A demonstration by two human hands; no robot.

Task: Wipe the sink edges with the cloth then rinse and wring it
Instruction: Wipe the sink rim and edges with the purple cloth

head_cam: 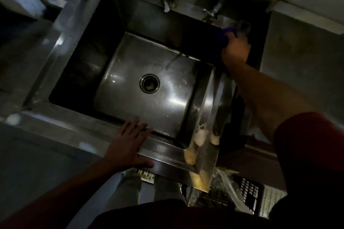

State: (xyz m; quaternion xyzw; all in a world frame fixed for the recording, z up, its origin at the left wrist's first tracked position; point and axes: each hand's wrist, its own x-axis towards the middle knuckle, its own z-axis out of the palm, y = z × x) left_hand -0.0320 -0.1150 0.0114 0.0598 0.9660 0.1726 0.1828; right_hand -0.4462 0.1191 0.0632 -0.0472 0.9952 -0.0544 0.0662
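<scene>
A deep stainless steel sink (61,29) fills the middle of the view, with a round drain (149,83) in its bottom. My right hand (235,50) is at the far right corner of the rim and grips a dark blue cloth (226,36), holding it against the edge there. My left hand (128,143) lies flat on the near rim, fingers straight and spread. Pale food scraps (200,136) sit on the right rim near the front corner.
Two taps stand at the back: a lever tap (166,0) and a second tap (211,12) with a hose, close to my right hand. A black crate (249,193) and plastic bags lie on the floor at the lower right. A steel counter (301,57) adjoins on the right.
</scene>
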